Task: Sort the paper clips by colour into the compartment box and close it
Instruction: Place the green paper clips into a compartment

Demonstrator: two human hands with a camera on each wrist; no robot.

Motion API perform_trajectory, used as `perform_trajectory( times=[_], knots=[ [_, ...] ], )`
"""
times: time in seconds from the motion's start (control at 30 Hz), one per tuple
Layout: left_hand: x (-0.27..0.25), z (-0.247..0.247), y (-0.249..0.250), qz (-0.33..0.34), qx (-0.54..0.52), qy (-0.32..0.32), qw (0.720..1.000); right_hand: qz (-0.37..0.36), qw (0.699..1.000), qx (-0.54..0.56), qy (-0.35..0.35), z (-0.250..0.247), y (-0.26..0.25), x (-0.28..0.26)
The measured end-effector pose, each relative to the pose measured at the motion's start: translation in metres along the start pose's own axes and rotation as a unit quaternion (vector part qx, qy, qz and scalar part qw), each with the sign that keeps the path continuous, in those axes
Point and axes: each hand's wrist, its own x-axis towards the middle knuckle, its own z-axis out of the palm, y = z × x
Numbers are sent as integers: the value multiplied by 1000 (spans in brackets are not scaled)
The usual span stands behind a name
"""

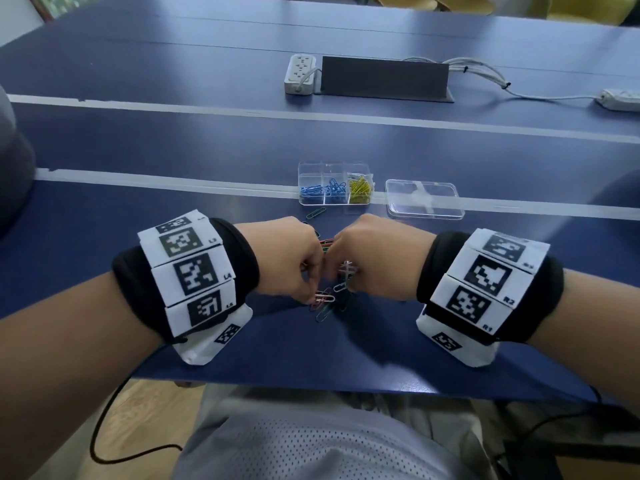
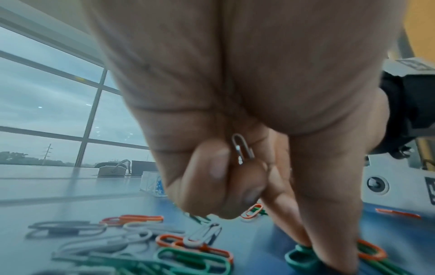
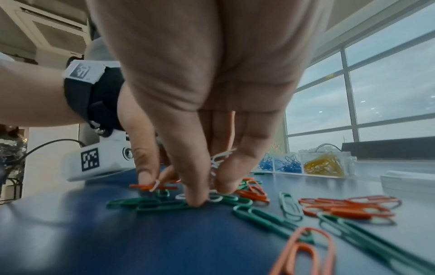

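Note:
A loose pile of green, orange and white paper clips (image 1: 325, 303) lies near the front of the blue table. My left hand (image 1: 294, 261) is over it, its curled fingers holding a white clip (image 2: 242, 151) while finger and thumb reach down to a green clip (image 2: 303, 254). My right hand (image 1: 367, 258) faces it, pinching a small bunch of white clips (image 3: 220, 158), its fingertips (image 3: 195, 201) pressing on clips on the table. Behind stands the clear compartment box (image 1: 335, 168), open, with blue clips (image 1: 323, 190) and yellow clips (image 1: 360, 192). Its clear lid (image 1: 424, 199) lies to the right.
One green clip (image 1: 316, 213) lies alone between the pile and the box. At the back are a white power strip (image 1: 300, 73), a dark grey box (image 1: 382, 77), cables and a second strip (image 1: 620, 98). The table's front edge (image 1: 346, 389) is just behind my wrists.

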Motion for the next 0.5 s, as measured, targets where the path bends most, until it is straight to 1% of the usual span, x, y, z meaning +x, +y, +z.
perform_trajectory(
  times=[0.1,0.2,0.33,0.4,0.5],
  knots=[
    [-3,-1,-3,0,-27,17,999,-2,1000,0,14,-2,2,1],
    [-4,-3,-7,-11,-57,30,998,10,999,9,29,-6,5,0],
    [-3,-5,-11,-28,-99,40,994,48,995,68,61,-9,10,2],
    [-3,-6,-12,-37,-140,27,989,80,989,106,59,-9,13,3],
    [-3,-7,-15,-37,-209,10,977,127,979,156,31,-9,16,4]
  ],
)
